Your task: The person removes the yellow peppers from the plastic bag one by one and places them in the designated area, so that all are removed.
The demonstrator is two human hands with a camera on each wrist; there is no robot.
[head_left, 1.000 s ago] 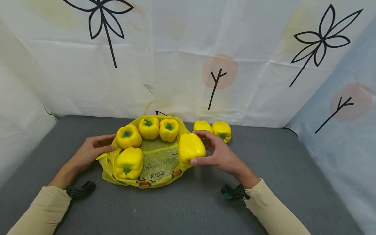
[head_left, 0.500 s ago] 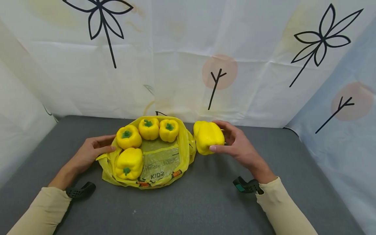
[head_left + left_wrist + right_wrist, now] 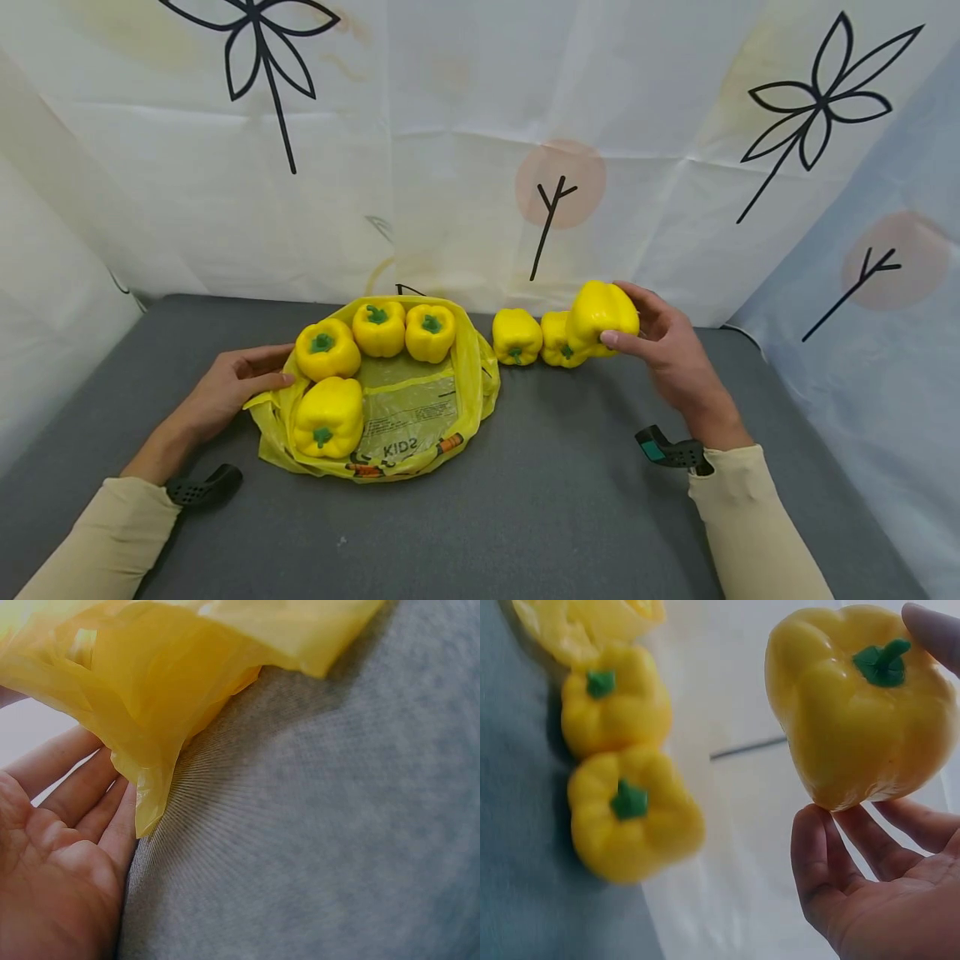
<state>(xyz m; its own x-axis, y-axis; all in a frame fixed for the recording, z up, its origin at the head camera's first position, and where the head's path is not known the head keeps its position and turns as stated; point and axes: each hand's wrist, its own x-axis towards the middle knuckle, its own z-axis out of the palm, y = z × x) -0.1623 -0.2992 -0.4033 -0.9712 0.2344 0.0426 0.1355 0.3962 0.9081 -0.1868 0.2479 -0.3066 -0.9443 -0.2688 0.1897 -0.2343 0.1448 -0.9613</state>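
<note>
Raised over the back of the table, a yellow bell pepper (image 3: 602, 310) is gripped between the thumb and fingers of my right hand (image 3: 675, 358). The right wrist view shows its green stem. Two other bell peppers, one at the left (image 3: 517, 337) and one beside it (image 3: 558, 340), sit on the table to its left. My left hand (image 3: 228, 396) touches the left rim of a yellow plastic bag (image 3: 408, 404), fingers fairly straight against its side in the left wrist view. Several bell peppers (image 3: 328, 417) stand inside the open bag, along its left and back.
The dark grey table (image 3: 480, 533) extends in front of the bag. A white patterned cloth (image 3: 450, 208) hangs along the table's back edge, and cloth also stands at both sides. Each wrist wears a black strap (image 3: 206, 486).
My right hand has carried the bell pepper from the bag's right rim rightward, past the two on the table, to the back right. My left hand has stayed at the bag.
</note>
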